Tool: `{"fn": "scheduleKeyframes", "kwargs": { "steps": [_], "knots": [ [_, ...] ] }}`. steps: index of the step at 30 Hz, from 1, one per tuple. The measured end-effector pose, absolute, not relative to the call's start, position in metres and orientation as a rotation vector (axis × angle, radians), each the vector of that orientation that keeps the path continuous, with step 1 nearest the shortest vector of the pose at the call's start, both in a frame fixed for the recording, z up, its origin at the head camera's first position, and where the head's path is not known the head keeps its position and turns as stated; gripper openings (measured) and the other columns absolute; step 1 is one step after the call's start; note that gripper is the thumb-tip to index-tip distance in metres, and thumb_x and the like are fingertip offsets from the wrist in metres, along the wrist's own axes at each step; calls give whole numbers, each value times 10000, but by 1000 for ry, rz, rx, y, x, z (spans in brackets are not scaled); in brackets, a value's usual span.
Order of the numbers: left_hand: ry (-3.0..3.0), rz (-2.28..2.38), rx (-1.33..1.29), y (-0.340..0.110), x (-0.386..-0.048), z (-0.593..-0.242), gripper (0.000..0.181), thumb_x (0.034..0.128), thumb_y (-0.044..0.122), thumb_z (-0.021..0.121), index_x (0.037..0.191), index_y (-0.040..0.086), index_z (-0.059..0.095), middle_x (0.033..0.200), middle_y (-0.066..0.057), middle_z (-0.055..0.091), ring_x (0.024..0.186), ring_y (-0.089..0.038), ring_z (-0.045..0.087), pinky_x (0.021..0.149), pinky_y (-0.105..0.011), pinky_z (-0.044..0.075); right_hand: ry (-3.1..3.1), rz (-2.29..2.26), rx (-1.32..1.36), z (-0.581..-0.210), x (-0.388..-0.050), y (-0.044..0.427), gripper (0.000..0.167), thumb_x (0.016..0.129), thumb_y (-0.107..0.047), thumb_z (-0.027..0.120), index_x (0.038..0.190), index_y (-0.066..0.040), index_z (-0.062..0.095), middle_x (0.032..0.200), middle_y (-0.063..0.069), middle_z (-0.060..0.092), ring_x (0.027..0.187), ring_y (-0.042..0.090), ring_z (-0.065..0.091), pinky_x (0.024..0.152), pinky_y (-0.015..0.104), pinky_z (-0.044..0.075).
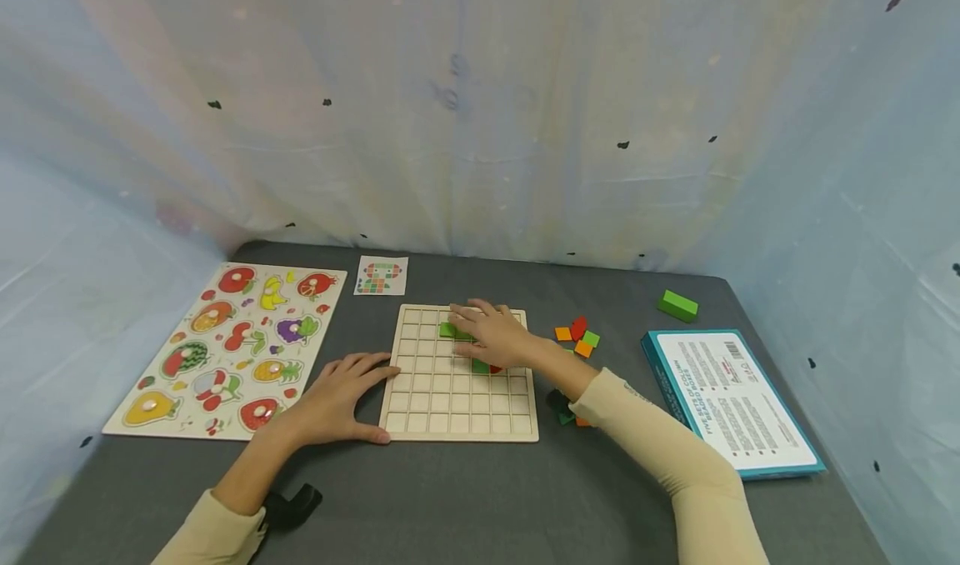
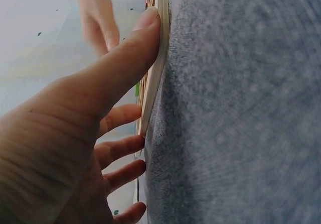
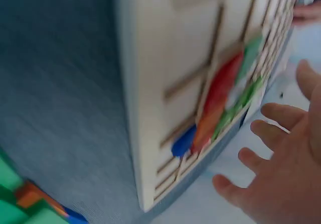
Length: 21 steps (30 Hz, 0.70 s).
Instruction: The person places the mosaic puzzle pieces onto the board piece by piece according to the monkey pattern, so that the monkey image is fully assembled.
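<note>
A pale wooden grid board (image 1: 420, 423) lies flat in the middle of the table. My left hand (image 1: 333, 402) rests at its left side, fingers spread; in the left wrist view the thumb (image 2: 148, 20) touches the board's edge. Over the board's upper right part hovers my right hand (image 1: 495, 336), covering some cells. Green tiles (image 1: 447, 330) show beside its fingers. The right wrist view shows a red tile (image 3: 223, 86), an orange tile (image 3: 206, 126) and a blue tile (image 3: 184, 141) on the grid. That hand's fingers are spread apart, with nothing seen between them.
Loose coloured tiles (image 1: 584, 348) lie right of the board, some partly under the right forearm. A small pattern card (image 1: 381, 276) lies behind it. Left is a fruit puzzle board (image 1: 251, 365); right are a blue-edged box (image 1: 735, 398) and a green block (image 1: 678, 306).
</note>
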<state>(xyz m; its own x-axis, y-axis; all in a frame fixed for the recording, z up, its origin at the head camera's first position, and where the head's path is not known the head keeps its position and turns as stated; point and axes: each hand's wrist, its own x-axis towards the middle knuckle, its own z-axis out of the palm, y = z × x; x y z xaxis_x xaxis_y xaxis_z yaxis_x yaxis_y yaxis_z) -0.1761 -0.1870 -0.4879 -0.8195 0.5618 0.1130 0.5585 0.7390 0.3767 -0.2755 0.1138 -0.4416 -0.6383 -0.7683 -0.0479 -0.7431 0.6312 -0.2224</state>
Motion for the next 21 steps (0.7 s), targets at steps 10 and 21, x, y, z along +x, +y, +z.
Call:
{"fn": "scheduleKeyframes", "kwargs": {
  "steps": [10,21],
  "knots": [
    [2912,606,919,-187,-177,-487,998,679,774,722,1448,169,527,1512,-135,427,1360,-367,382,1022,-684,284,2619,-156,-1194,-452,-257,112,679,1045,-525,393,1588,-137,269,1661,25,157,1525,301,18,1155,638,95],
    [2911,613,935,-187,-177,-487,989,680,764,731,1439,159,537,1506,-146,434,1352,-372,388,1015,-687,288,2598,-172,-1162,-448,-248,112,705,1046,-528,387,1595,-117,226,1667,52,118,1525,311,21,1155,628,121]
  ]
}}
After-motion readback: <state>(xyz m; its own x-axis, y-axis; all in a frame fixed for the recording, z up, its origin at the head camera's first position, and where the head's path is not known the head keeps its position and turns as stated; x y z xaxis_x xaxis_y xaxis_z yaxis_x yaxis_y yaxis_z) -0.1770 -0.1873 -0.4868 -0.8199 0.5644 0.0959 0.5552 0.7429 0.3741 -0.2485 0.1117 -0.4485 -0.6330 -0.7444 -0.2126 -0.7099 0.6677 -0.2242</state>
